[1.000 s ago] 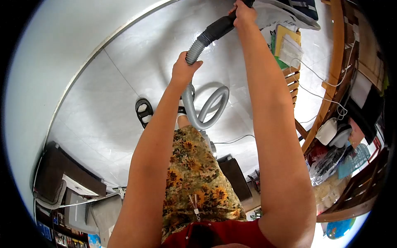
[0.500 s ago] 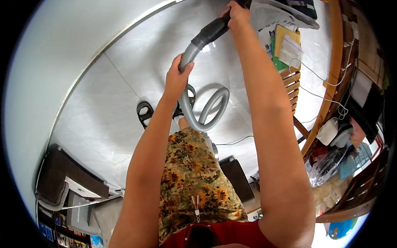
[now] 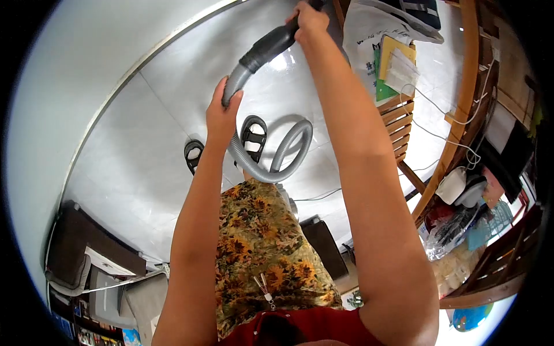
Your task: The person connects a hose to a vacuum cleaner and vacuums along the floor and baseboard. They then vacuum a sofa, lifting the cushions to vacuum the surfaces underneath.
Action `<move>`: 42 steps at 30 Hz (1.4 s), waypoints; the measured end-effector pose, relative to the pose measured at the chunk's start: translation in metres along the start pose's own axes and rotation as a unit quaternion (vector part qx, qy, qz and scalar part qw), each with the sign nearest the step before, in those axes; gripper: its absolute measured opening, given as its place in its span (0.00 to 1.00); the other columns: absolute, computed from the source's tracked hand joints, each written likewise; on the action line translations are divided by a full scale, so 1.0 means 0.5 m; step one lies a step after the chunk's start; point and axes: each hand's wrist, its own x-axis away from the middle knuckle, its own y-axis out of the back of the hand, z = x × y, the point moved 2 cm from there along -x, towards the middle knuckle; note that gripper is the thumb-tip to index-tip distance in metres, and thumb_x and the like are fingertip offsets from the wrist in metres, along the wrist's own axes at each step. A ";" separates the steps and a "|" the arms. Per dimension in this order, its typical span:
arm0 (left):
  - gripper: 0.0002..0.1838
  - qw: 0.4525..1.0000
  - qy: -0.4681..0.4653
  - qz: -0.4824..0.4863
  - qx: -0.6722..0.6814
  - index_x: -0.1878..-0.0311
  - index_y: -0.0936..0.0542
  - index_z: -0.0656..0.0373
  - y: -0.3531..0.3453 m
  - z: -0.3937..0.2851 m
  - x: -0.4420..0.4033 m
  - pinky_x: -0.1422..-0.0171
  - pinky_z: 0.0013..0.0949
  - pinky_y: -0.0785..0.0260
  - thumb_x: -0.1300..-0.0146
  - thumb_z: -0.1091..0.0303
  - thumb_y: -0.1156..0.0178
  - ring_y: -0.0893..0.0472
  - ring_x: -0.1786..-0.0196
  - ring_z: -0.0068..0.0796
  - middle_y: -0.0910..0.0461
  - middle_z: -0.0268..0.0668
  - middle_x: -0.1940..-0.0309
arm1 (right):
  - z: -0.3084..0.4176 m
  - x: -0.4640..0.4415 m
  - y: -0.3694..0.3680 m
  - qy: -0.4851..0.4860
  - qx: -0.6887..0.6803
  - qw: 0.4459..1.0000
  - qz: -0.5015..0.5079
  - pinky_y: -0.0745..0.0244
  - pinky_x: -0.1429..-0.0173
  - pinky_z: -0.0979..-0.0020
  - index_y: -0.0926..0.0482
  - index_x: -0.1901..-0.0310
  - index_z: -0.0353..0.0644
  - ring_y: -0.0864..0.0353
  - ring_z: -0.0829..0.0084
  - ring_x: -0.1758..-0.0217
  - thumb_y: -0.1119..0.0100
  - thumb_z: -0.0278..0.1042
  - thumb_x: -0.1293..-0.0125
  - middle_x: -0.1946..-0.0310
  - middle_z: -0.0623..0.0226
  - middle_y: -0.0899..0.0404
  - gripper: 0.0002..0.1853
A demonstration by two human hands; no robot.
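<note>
A grey ribbed vacuum cleaner hose (image 3: 288,164) loops beside my feet and rises to a black handle (image 3: 268,47). My left hand (image 3: 224,109) is wrapped round the hose just below that handle. Farther up, my right hand (image 3: 311,22) grips the black tube that continues from the handle, at the top edge of the view. The far end of the tube runs out of frame. Part of a grey vacuum body (image 3: 288,199) shows behind my patterned skirt (image 3: 259,242), mostly hidden.
A wooden slatted chair (image 3: 398,130) on the right carries a white bag (image 3: 363,34) and booklets (image 3: 398,60). A white cable (image 3: 441,135) hangs beside it. Left is a wall (image 3: 86,75); a dark brown box-like piece (image 3: 92,248) stands lower left. Black sandals (image 3: 254,138) are on the tiled floor.
Both hands have moved left in view, carrying the hose and black handle with them. My right foot shows more fully now. The grip of each hand is unchanged.
</note>
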 end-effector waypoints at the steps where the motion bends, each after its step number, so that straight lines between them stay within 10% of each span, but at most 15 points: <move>1: 0.29 1.000 0.006 -0.001 -0.009 0.31 0.30 0.62 0.009 -0.007 0.017 0.41 0.31 0.30 0.31 0.61 0.37 0.21 0.48 0.30 0.19 0.44 0.46 | -0.008 0.008 0.005 -0.027 -0.001 1.000 -0.008 0.26 0.79 0.56 0.35 0.57 0.28 0.25 0.60 0.85 0.43 0.18 0.45 0.79 0.54 0.28 0.15; 19: 0.27 0.999 -0.003 0.043 -0.029 0.29 0.31 0.57 -0.080 -0.034 0.084 0.55 0.26 0.31 0.30 0.66 0.39 0.26 0.61 0.19 0.23 0.31 0.59 | 0.054 0.012 0.095 -0.077 0.067 0.994 0.035 0.27 0.79 0.58 0.28 0.70 0.29 0.25 0.61 0.85 0.41 0.21 0.45 0.82 0.57 0.28 0.06; 26: 0.30 0.993 0.021 0.102 -0.049 0.26 0.35 0.54 -0.079 -0.097 0.175 0.51 0.28 0.30 0.29 0.66 0.40 0.24 0.58 0.20 0.23 0.32 0.54 | 0.062 0.054 0.163 -0.095 -0.027 0.995 0.026 0.29 0.82 0.62 0.33 0.56 0.29 0.29 0.67 0.86 0.39 0.21 0.48 0.77 0.58 0.29 0.18; 42: 0.29 0.985 0.003 0.174 0.009 0.27 0.35 0.61 -0.134 -0.148 0.198 0.37 0.27 0.35 0.29 0.71 0.41 0.26 0.45 0.21 0.24 0.33 0.44 | 0.213 0.141 0.279 -0.015 -0.071 0.993 -0.088 0.30 0.81 0.67 0.32 0.60 0.35 0.31 0.72 0.85 0.40 0.24 0.46 0.81 0.64 0.30 0.14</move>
